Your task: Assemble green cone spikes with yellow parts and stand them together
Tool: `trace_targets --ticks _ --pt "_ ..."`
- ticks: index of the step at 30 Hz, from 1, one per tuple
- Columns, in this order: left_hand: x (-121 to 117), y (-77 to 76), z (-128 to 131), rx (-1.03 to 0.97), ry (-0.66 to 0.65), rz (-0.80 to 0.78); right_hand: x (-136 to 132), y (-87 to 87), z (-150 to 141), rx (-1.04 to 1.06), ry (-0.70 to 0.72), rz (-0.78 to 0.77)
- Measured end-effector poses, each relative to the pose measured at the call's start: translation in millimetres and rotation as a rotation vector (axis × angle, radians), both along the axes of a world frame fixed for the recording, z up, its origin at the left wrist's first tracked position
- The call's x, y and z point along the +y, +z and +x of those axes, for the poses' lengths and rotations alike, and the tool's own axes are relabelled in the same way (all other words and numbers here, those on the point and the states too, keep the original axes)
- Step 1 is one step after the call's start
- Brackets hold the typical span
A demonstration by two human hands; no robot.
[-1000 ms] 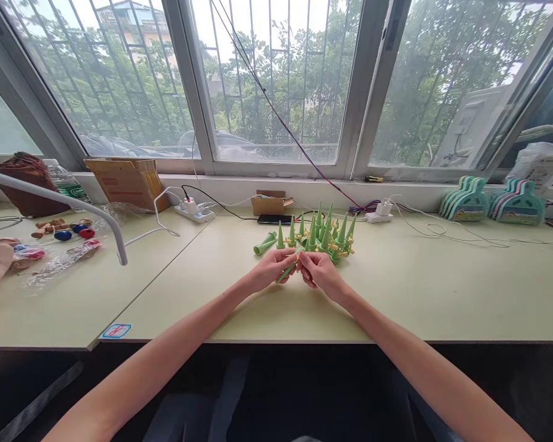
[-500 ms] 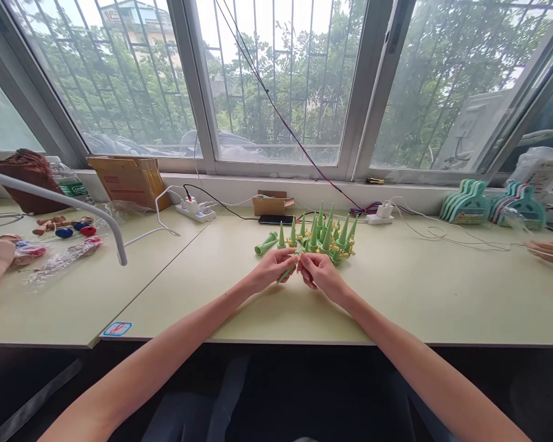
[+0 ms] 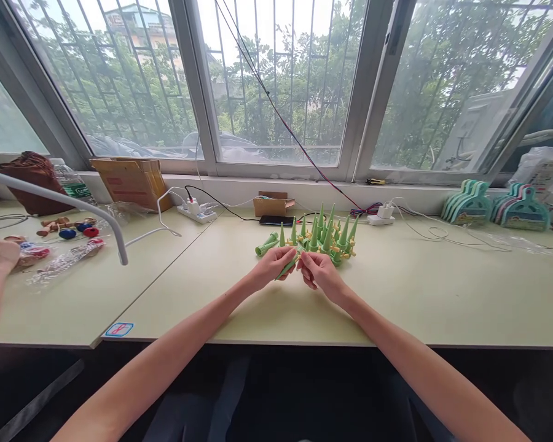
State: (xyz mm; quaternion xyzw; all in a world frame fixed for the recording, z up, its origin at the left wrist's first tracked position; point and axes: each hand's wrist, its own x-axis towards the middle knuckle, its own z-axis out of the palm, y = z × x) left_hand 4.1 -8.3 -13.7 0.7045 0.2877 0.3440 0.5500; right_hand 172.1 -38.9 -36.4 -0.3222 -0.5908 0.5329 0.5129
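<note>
My left hand (image 3: 274, 263) is closed round a green plant-watering spike (image 3: 286, 269), its narrow tip slanting down to the left. The fingers of my right hand (image 3: 320, 267) are pinched together at the spike's wide end; whatever small part lies between them is hidden. Just beyond both hands stands a cluster of green watering spikes (image 3: 321, 230), points up, with small yellow valves (image 3: 345, 252) on their sides. Left of the cluster, loose green tubular pieces (image 3: 266, 245) lie on the table.
Behind the spikes are a black phone (image 3: 276, 220) and a small open carton (image 3: 273, 204). Power strips (image 3: 196, 213) and cables run along the window wall. A lamp arm (image 3: 115, 230) crosses the left side, near another person's hand (image 3: 0, 258). Green-handled dustpan-like items (image 3: 467, 202) stand right.
The spike in my left hand has turned slightly and more of it shows. At the right edge, another person's hand has left the view. My right hand has barely moved.
</note>
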Motion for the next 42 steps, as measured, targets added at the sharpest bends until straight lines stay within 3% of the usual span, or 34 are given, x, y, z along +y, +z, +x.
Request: trace_targets --ticks 6,15,21,24,28,34,42 --pt "4.1 -4.4 -4.6 0.005 0.105 -0.002 0.6 -1.1 -0.1 0.032 -0.024 -0.014" --pt "0.4 8.1 -7.1 -0.038 0.106 -0.057 4.3 -2.9 -1.7 -0.026 -0.121 -0.093" --pt "0.1 8.9 -8.0 0.007 0.085 -0.023 6.6 -6.9 -0.5 -0.087 -0.155 -0.154" --pt "2.6 5.1 -7.4 0.064 0.136 0.05 9.1 -9.3 -0.3 -0.146 -0.171 -0.147" --pt "9.1 -2.8 -6.3 0.141 0.239 0.19 10.5 -11.1 0.7 -0.327 -0.285 -0.012" --pt "15.0 -12.0 -7.8 0.265 0.269 0.387 8.3 -12.4 1.8 -0.595 -0.439 0.294" --pt "19.3 -17.0 -10.5 0.332 0.279 0.432 8.0 -16.8 2.8 -0.658 -0.439 0.362"
